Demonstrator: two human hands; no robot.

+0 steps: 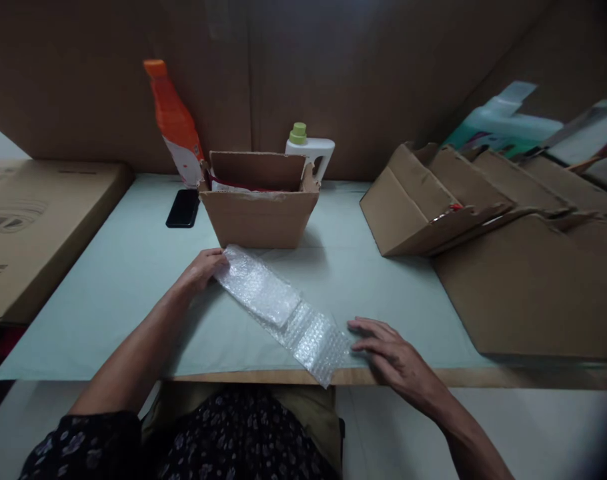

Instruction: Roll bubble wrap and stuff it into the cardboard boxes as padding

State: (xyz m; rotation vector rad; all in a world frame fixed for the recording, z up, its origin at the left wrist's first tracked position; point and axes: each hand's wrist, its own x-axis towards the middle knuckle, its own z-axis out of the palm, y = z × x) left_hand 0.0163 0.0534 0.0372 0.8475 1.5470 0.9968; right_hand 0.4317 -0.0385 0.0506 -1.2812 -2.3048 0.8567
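Note:
A strip of clear bubble wrap (276, 300) lies slantwise on the pale green cloth, from the small cardboard box down to the table's front edge. Its upper half looks thicker, folded over or with something flat inside; I cannot tell which. My left hand (208, 265) pinches the upper left corner of the strip. Just right of the strip's lower end is my right hand (391, 357), its fingers apart and holding nothing. The lower end of the wrap hangs slightly over the edge.
Behind the wrap stands a small open cardboard box (261, 217) with packets inside. Near it are a black phone (183, 209), an orange bottle (176, 120) and a white bottle (308, 148). More open boxes (408, 200) stand right; a large flat carton (48, 227) lies left.

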